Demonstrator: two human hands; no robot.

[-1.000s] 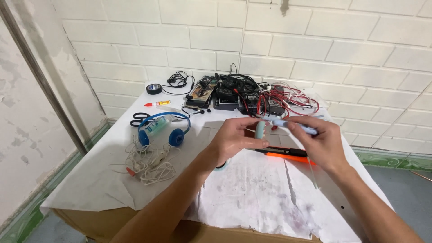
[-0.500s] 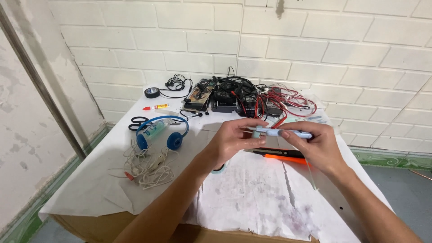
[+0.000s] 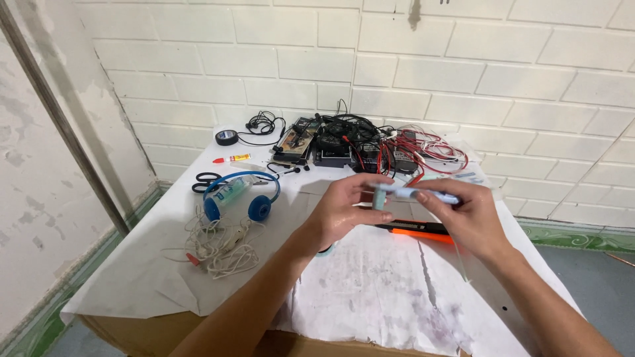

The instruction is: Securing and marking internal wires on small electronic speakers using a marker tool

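Both my hands are raised over the middle of a white paper-covered table (image 3: 152, 277). My left hand (image 3: 347, 211) pinches the left end of a slim pale-blue, pen-like tool (image 3: 413, 194). My right hand (image 3: 466, 215) grips its right end, so the tool lies level between the two hands. Under my hands an orange and black tool (image 3: 413, 231) lies flat on the paper.
Blue headphones (image 3: 241, 195) and a tangle of white cord (image 3: 221, 244) lie at the left. Black scissors (image 3: 206, 180), a small glue tube (image 3: 231, 158) and a black tape roll (image 3: 226, 137) sit behind them. Black devices with red and black wires (image 3: 370, 145) crowd the back by the brick wall.
The pale-blue tool has turned from fairly upright to level between my hands. My hands have shifted slightly, and the view has tilted a little.
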